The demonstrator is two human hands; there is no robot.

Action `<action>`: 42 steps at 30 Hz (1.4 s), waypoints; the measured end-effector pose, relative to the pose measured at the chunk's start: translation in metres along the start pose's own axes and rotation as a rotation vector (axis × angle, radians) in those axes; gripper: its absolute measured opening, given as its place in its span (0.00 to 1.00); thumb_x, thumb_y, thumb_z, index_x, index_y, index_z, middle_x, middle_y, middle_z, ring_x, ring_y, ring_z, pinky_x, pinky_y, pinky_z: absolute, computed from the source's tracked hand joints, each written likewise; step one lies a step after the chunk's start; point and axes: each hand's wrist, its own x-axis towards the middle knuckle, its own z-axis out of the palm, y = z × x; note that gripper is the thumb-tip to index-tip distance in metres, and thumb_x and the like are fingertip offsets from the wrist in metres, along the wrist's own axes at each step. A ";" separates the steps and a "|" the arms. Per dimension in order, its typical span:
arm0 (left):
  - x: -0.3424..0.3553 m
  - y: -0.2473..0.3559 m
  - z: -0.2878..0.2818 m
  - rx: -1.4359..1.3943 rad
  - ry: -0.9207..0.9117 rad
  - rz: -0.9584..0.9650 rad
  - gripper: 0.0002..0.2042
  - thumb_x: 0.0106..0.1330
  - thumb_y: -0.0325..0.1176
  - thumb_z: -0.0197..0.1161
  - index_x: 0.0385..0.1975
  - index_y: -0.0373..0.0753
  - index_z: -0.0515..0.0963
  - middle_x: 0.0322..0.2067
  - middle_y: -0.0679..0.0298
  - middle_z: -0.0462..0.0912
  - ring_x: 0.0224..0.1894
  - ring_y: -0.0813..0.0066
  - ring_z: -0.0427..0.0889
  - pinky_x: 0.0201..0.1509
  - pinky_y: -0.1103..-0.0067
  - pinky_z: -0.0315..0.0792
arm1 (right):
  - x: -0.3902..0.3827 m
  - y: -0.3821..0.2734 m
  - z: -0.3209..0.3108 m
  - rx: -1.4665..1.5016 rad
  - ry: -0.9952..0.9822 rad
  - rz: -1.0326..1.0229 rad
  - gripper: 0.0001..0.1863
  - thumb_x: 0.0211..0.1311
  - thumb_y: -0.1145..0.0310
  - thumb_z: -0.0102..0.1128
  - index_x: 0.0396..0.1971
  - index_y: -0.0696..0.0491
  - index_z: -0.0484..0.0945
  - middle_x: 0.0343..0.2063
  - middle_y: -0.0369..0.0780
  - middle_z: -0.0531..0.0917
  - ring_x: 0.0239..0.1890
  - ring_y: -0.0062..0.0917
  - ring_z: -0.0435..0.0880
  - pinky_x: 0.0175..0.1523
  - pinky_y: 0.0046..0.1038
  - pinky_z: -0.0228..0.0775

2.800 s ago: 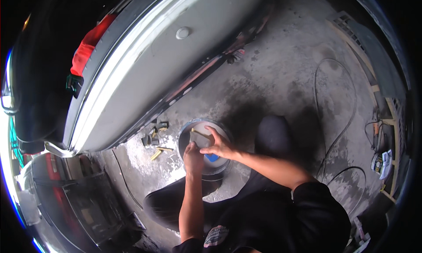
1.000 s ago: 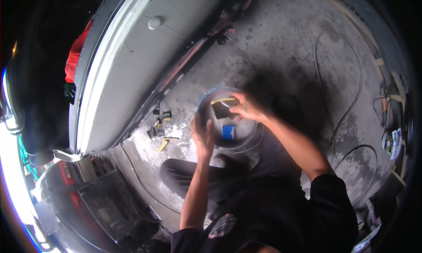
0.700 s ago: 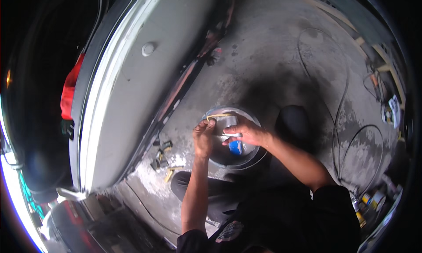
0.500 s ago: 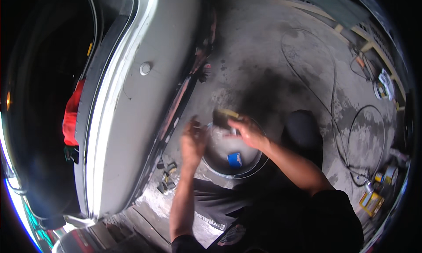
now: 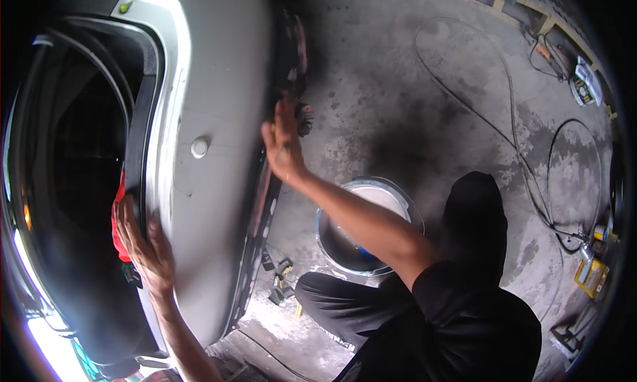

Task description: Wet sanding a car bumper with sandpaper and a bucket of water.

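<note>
- Both hands had left the round basin for the grey car panel.
- Left hand gripped panel's window edge.
- Right hand lay open against its lower edge.

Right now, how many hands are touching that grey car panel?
2: the left hand grips the car panel at its near-left edge; the right hand presses its far lower edge.
</note>
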 end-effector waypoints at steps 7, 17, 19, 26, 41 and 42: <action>0.003 0.002 0.000 0.038 -0.017 -0.033 0.25 0.86 0.43 0.50 0.75 0.36 0.71 0.75 0.46 0.72 0.79 0.44 0.66 0.82 0.53 0.60 | 0.093 0.019 -0.017 0.192 -0.237 0.412 0.39 0.89 0.49 0.37 0.80 0.69 0.54 0.82 0.61 0.53 0.84 0.57 0.51 0.85 0.54 0.46; 0.003 0.003 0.002 0.015 -0.004 -0.057 0.25 0.86 0.46 0.49 0.70 0.35 0.75 0.73 0.45 0.73 0.76 0.42 0.70 0.78 0.49 0.64 | 0.083 0.019 -0.021 0.303 -0.346 0.504 0.41 0.88 0.48 0.40 0.82 0.65 0.48 0.84 0.59 0.49 0.86 0.54 0.46 0.86 0.49 0.43; 0.006 0.005 0.005 0.011 -0.004 -0.075 0.24 0.86 0.46 0.49 0.70 0.35 0.76 0.72 0.44 0.74 0.76 0.41 0.71 0.78 0.48 0.64 | 0.047 -0.013 -0.012 0.026 -0.190 0.341 0.40 0.89 0.50 0.41 0.81 0.68 0.47 0.84 0.59 0.48 0.86 0.53 0.45 0.86 0.50 0.40; 0.004 0.003 0.002 0.012 -0.006 -0.047 0.24 0.86 0.46 0.49 0.69 0.35 0.76 0.72 0.43 0.74 0.75 0.40 0.72 0.77 0.47 0.65 | 0.067 0.005 -0.017 0.087 -0.199 0.311 0.40 0.89 0.47 0.39 0.80 0.68 0.53 0.83 0.61 0.51 0.86 0.53 0.47 0.87 0.48 0.39; 0.005 -0.006 0.004 0.056 0.023 -0.001 0.24 0.84 0.43 0.53 0.72 0.36 0.74 0.72 0.49 0.77 0.78 0.44 0.68 0.81 0.52 0.61 | 0.100 0.053 -0.108 0.487 -0.216 0.456 0.28 0.87 0.51 0.51 0.69 0.58 0.77 0.47 0.40 0.86 0.51 0.27 0.83 0.61 0.29 0.74; 0.003 -0.006 0.008 0.049 0.034 -0.019 0.24 0.84 0.43 0.53 0.72 0.36 0.74 0.72 0.49 0.76 0.78 0.45 0.68 0.81 0.53 0.61 | 0.094 0.054 -0.106 0.483 -0.222 0.446 0.28 0.87 0.51 0.51 0.69 0.58 0.77 0.47 0.40 0.86 0.51 0.27 0.83 0.61 0.29 0.74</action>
